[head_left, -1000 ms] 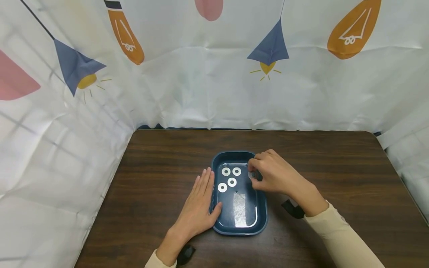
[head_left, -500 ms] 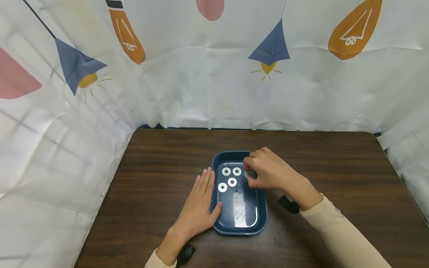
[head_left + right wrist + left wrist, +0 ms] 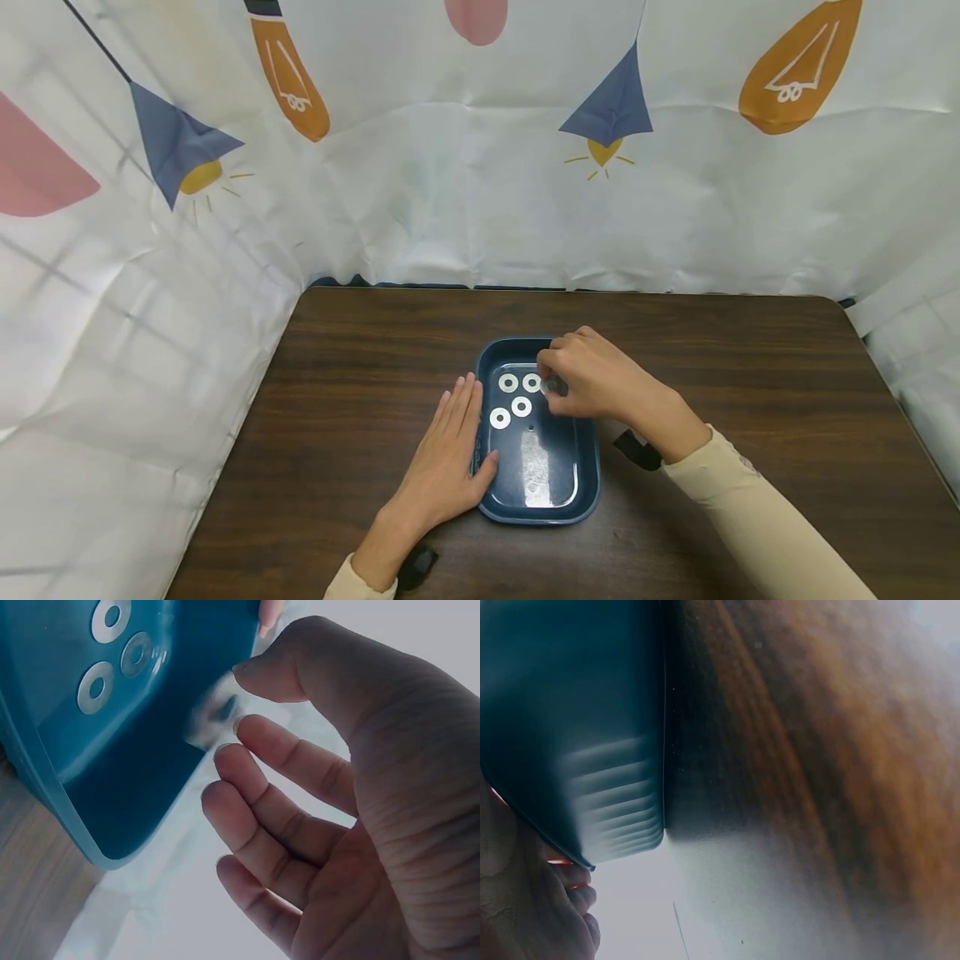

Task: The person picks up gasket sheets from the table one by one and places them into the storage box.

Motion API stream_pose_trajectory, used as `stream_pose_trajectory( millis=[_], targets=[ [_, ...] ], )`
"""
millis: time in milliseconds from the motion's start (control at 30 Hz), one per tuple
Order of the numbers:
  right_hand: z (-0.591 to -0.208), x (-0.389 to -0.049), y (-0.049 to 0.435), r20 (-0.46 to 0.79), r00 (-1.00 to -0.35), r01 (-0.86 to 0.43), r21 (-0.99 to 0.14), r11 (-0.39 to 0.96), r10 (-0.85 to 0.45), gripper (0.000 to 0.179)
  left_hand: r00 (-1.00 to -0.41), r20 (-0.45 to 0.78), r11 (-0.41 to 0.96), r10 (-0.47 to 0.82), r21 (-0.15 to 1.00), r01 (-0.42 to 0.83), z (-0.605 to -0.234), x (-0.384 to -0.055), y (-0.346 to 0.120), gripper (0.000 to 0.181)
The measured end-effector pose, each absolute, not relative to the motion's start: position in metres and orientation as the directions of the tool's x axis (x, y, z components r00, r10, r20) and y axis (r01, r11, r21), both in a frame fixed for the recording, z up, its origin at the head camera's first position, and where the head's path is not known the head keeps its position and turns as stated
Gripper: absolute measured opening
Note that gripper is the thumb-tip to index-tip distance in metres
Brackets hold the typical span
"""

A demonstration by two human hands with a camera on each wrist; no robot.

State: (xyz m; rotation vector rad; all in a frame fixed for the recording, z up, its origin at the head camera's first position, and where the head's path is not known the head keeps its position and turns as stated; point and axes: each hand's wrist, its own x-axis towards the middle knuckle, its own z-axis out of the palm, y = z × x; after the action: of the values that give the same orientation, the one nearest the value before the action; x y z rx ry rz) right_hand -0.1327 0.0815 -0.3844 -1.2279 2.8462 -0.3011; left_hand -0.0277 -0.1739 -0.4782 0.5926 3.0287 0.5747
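A blue tray point(image 3: 555, 467) lies on the table with several flat metal washers point(image 3: 500, 418) on its floor, grouped toward the far left. My right hand point(image 3: 603, 375) is over the tray's far right part. Between its thumb and index finger it pinches another washer point(image 3: 204, 720), blurred in the right wrist view and held on edge. The other right fingers are loosely bent. Along the tray's left side rests my left hand point(image 3: 444, 454), fingers straight and thumb spread over the near part of the rim. In the left wrist view, fingertips point(image 3: 581, 896) show beside the tray's ribbed outer wall point(image 3: 611, 791).
Under the tray is a dark wood-grain table point(image 3: 360, 375). Behind and to the left hangs a white curtain point(image 3: 420, 192) printed with lamps and bulbs. Each wrist wears a black strap point(image 3: 637, 450).
My right hand has shifted left over the tray, carrying the pinched washer toward those lying there. The left hand stays at the tray's side.
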Motion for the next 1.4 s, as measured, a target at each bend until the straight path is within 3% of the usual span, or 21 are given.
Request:
stream_pose_trajectory(
  millis=[200, 1000, 1400],
  targets=[
    [-0.384, -0.132, 0.086, 0.017, -0.709, -0.695, -0.188, 0.694, -0.705, 0.024, -0.926, 0.057, 0.863, 0.373, 0.345, 0.368, -0.478, -0.029, -0.172, 0.096],
    [-0.381, -0.123, 0.121, 0.05, -0.766, -0.637, -0.198, 0.745, -0.641, 0.014, -0.931, 0.053, 0.864, 0.36, 0.358, 0.355, -0.478, -0.029, -0.171, 0.097],
    [-0.386, -0.112, 0.149, 0.07, -0.807, -0.583, -0.249, 0.774, -0.586, 0.02, -0.934, 0.046, 0.862, 0.354, 0.372, 0.345, -0.478, -0.028, -0.172, 0.097]
  ],
)
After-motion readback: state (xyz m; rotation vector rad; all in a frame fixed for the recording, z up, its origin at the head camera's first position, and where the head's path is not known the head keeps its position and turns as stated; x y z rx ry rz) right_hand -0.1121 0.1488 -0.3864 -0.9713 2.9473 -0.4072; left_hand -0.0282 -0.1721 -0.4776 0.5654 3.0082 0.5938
